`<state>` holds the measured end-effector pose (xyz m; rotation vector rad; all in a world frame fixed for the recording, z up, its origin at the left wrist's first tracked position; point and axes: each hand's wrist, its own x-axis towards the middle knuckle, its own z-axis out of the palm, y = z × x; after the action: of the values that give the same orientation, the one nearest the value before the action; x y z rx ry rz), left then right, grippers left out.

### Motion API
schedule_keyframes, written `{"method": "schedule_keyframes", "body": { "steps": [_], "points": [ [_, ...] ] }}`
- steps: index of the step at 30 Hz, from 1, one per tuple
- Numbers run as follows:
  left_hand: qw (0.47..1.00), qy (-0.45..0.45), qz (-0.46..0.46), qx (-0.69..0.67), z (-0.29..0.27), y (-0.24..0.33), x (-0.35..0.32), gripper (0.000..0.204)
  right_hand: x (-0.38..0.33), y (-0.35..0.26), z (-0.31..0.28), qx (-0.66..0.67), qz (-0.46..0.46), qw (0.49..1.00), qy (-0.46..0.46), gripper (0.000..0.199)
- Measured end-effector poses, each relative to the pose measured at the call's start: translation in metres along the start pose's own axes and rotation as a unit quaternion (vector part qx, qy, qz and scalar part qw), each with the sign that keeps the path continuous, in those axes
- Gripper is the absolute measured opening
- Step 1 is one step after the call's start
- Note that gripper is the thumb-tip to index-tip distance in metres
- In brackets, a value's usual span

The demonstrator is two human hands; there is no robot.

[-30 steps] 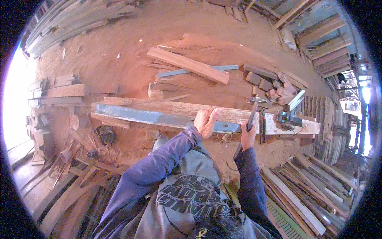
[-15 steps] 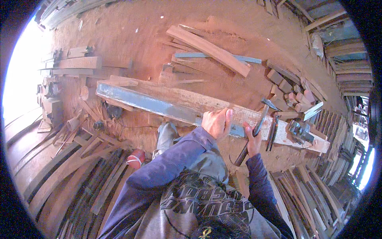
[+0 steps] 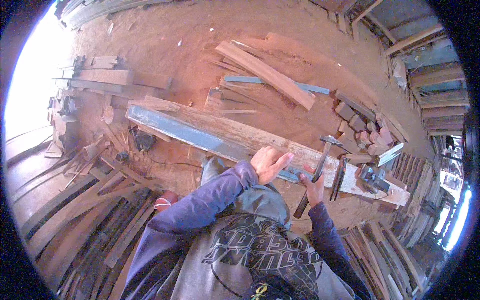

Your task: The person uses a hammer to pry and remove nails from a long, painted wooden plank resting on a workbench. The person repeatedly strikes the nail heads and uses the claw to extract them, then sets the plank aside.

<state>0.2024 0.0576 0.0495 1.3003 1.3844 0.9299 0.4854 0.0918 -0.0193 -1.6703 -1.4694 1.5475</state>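
A long wooden beam (image 3: 220, 125), weathered on top and painted pale blue on its near side, lies slantwise before me. My left hand (image 3: 270, 164) rests at its middle, back upward and fingers curled down; whatever they close on is hidden. Farther right, at the near edge, my right hand (image 3: 314, 187) is closed around the handle of a hammer (image 3: 322, 160). The hammer's head points away from me over the beam, and the handle's end hangs toward me. Beside it on the beam lie dark pincers (image 3: 338, 179). A metal-bodied tool (image 3: 372, 179) sits near the beam's right end.
Loose planks (image 3: 267, 75) and a thin blue strip (image 3: 245, 79) lie beyond the beam on reddish ground. Offcut blocks (image 3: 357, 122) are heaped at the right. Stacked timbers (image 3: 105, 220) fill the near left, more boards (image 3: 380, 255) the near right. A red object (image 3: 166, 200) stands by my leg.
My left hand has shifted slightly left and turned flatter, its thumb lower. The right hand has moved slightly down, still with the hammer. The whole view has shifted a little.
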Motion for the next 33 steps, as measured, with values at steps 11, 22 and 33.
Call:
{"method": "schedule_keyframes", "body": {
  "steps": [11,22,33],
  "points": [
    [0.986,0.096,0.118,0.064,0.014,0.007,-0.005,0.034,0.002,0.011,-0.005,-0.008,0.027,0.997,-0.067,0.057],
    [0.952,0.181,0.178,0.17,0.031,0.005,0.008,0.026,0.003,-0.007,-0.003,0.037,0.059,0.994,-0.085,0.056],
    [0.864,-0.166,-0.224,-0.419,0.0,0.018,0.037,0.071,-0.003,-0.001,0.001,0.029,0.02,0.998,-0.049,0.073]
  ]
}}
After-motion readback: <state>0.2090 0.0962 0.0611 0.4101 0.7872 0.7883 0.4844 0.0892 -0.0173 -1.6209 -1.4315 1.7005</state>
